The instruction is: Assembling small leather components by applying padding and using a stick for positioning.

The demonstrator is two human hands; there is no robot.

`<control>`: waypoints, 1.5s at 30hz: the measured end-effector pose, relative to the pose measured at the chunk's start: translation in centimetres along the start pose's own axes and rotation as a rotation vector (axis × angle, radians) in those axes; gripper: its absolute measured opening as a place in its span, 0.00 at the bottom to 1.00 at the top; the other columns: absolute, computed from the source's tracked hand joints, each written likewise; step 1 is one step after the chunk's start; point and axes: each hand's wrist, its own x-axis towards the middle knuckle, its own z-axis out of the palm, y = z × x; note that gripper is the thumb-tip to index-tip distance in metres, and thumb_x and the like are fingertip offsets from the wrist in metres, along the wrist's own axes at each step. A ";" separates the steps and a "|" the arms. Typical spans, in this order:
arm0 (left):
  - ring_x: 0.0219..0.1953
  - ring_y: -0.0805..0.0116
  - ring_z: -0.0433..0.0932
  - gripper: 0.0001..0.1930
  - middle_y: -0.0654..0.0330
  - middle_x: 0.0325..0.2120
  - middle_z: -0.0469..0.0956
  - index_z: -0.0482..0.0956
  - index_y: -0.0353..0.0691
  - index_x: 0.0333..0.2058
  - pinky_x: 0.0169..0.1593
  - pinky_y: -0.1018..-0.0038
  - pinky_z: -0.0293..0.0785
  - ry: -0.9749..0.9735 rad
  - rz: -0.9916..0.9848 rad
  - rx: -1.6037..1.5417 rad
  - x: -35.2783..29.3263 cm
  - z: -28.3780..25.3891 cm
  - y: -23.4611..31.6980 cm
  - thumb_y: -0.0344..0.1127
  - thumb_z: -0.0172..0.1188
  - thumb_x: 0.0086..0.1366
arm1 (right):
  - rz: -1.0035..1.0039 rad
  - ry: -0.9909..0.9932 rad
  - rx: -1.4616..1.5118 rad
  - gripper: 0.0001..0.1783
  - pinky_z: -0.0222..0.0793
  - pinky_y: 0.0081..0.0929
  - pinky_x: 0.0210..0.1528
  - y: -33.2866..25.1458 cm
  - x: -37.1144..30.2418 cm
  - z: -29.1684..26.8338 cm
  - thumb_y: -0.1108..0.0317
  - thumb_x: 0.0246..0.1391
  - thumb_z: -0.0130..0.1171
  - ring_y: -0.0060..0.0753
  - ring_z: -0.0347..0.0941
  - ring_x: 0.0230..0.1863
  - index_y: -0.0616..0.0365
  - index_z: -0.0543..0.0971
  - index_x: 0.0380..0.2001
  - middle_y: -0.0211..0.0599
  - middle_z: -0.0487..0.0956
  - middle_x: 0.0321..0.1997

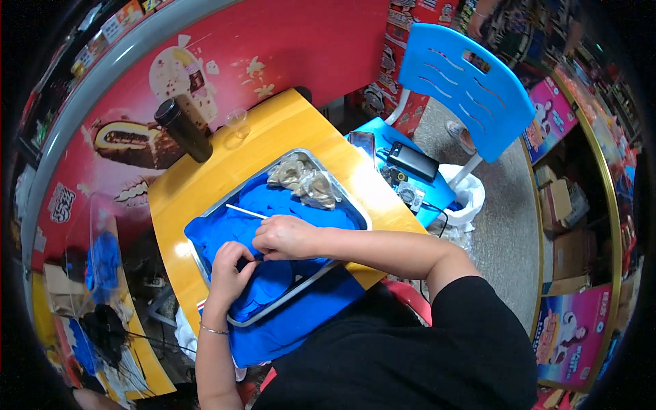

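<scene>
A metal tray (355,210) heaped with blue cloth (254,198) lies before me on a yellow table. My left hand (231,270) is closed at the tray's near left, thumb and fingertips pinching a bit of the cloth. My right hand (287,238) reaches in from the right, its fingers curled down against the same spot, almost touching the left fingertips. A thin white stick (246,211) runs up to the right hand's knuckles; whether that hand grips it, I cannot tell. Beige bundles in clear plastic (304,181) lie at the tray's far end.
On the yellow table (273,123) stand a dark bottle (183,130) and a clear cup (237,121). A blue chair (471,89) at the right bears a black device (413,162) with cables. Beside it is a white bin (471,198). More blue cloth (301,318) hangs over my lap.
</scene>
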 end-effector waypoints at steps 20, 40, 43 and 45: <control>0.30 0.59 0.72 0.05 0.55 0.24 0.72 0.73 0.34 0.25 0.34 0.72 0.67 0.138 -0.126 -0.104 0.6 -0.3 2.6 0.27 0.60 0.50 | 0.167 0.157 0.189 0.12 0.66 0.35 0.28 -1.5 -0.3 -0.5 0.64 0.38 0.66 0.42 0.71 0.27 0.58 0.73 0.22 0.38 0.73 0.21; 0.59 0.61 0.57 0.37 0.55 0.59 0.56 0.53 0.39 0.60 0.60 0.65 0.54 0.633 -0.436 -1.663 -1.7 1.2 3.2 0.64 0.29 0.64 | 0.148 0.158 1.496 0.08 0.60 0.15 0.27 -6.7 2.3 -7.0 0.67 0.52 0.58 0.14 0.62 0.26 0.54 0.69 0.29 0.20 0.66 0.26; 0.60 0.63 0.56 0.39 0.58 0.60 0.54 0.53 0.40 0.60 0.62 0.65 0.50 0.413 -0.419 -1.967 -1.3 1.8 6.0 0.66 0.29 0.63 | 0.156 0.055 0.465 0.10 0.62 0.23 0.26 -4.0 1.5 -4.2 0.66 0.51 0.59 0.18 0.64 0.25 0.56 0.69 0.26 0.21 0.68 0.27; 0.61 0.63 0.55 0.40 0.57 0.60 0.55 0.53 0.40 0.61 0.63 0.66 0.47 0.402 -0.489 -2.036 -1.5 2.3 6.1 0.67 0.28 0.62 | 0.200 0.079 0.521 0.10 0.64 0.21 0.29 -4.2 0.7 -5.4 0.66 0.51 0.59 0.14 0.67 0.28 0.57 0.69 0.27 0.22 0.70 0.23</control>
